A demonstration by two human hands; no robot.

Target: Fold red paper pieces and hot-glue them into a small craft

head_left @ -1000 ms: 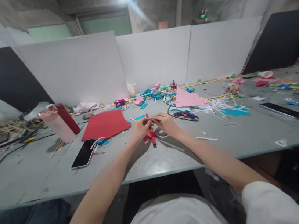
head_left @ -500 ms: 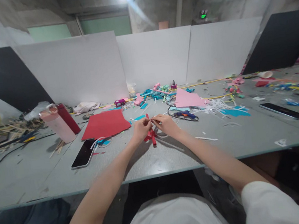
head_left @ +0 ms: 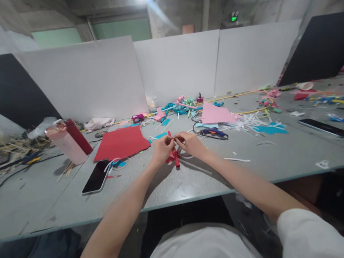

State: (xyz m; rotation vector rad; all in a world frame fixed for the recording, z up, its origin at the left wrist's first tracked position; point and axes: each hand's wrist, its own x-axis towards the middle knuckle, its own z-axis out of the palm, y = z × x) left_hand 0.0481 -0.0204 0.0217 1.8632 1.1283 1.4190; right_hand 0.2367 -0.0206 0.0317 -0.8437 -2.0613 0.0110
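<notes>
I see a grey table (head_left: 198,180) mid-frame, white boards (head_left: 179,66) behind; phone (head_left: 96,177) lower left; both hands (head_left: 162,148) (head_left: 190,142) pinch red paper (head_left: 174,157).

Both bare forearms reach forward and converge at mid-table. Left hand (head_left: 162,148) and right hand (head_left: 191,143) sit close together, fingers curled inward, fingertips pinched and nearly meeting. Wrists are low and level.
</notes>
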